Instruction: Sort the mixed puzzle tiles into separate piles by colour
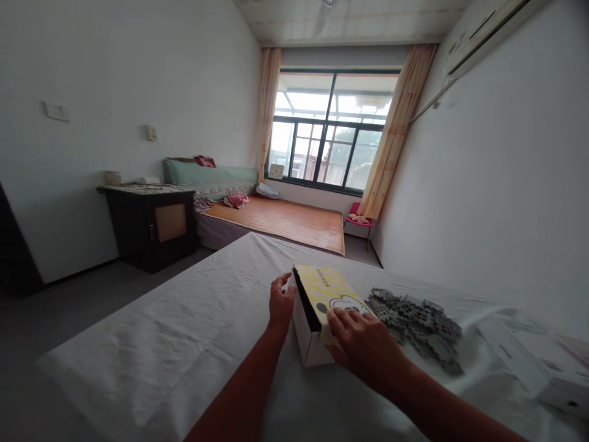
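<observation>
A cardboard box [305, 328] with white sides sits on the white cloth in front of me. Its yellow lid [329, 282] carries a cartoon drawing and dark lettering, and a dark gap shows along the left side between lid and box. My right hand [361, 337] grips the lid's near edge, fingers on top and thumb lower at the front. At the box's left side is my left hand [281, 302], its fingers loosely curved and apart, holding nothing; whether it touches the box I cannot tell. Right of the box lies a heap of grey jigsaw-like pieces [418, 325].
White cloth [184, 344] covers the surface before me. A white box [534, 356] stands at the right. Beyond are a bed with an orange mat [285, 221], a dark cabinet [151, 227], a pink chair [358, 216] and a window [329, 147].
</observation>
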Available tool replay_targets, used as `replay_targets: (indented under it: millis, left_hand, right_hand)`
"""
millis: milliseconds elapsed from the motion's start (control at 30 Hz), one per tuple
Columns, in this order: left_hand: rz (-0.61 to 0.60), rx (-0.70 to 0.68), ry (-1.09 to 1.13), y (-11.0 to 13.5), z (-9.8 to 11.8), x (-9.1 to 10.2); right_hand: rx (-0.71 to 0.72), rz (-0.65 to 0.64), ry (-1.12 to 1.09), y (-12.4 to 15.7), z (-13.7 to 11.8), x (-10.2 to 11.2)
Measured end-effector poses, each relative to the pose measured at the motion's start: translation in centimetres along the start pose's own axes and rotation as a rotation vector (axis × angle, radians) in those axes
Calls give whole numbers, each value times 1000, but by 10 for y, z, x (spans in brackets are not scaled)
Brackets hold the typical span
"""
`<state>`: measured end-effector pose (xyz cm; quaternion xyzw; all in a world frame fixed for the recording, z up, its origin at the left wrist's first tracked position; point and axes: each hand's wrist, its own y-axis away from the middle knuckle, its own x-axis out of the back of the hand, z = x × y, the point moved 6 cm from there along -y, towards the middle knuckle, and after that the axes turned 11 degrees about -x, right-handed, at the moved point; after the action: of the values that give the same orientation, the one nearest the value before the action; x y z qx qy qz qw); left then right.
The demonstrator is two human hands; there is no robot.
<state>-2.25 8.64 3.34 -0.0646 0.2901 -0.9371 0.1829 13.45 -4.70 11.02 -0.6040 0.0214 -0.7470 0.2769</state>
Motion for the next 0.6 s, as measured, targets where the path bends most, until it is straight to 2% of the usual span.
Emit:
replay_targets:
  millis: [100,200,267,367,433,500,533,600]
  left_hand:
    - [-78,-24,66,3,-1,-7]
    - [-114,-66,23,6,2,-9]
    - [-102,-39,5,6,-1,-7]
    - [-68,15,18,5,-6,-3]
    - [-53,39,34,4,-8,-1]
    - [-40,43,41,4,-8,0]
    - [-34,36,37,3,-8,0]
    - [-24,10,19,3,-6,1]
  right_hand:
    - [-62,29,-29,13,1,18]
    - [-146,73,-54,12,23,29]
    - [-280,118,-64,5,56,33]
    - [-552,208,-94,-7,127,30]
    - [-702,259,-172,-15,174,17]
    - [-854,324,-306,-22,211,-5]
    - [-918,365,-416,-25,223,-20]
    - [-979,432,-683,-37,233,-55]
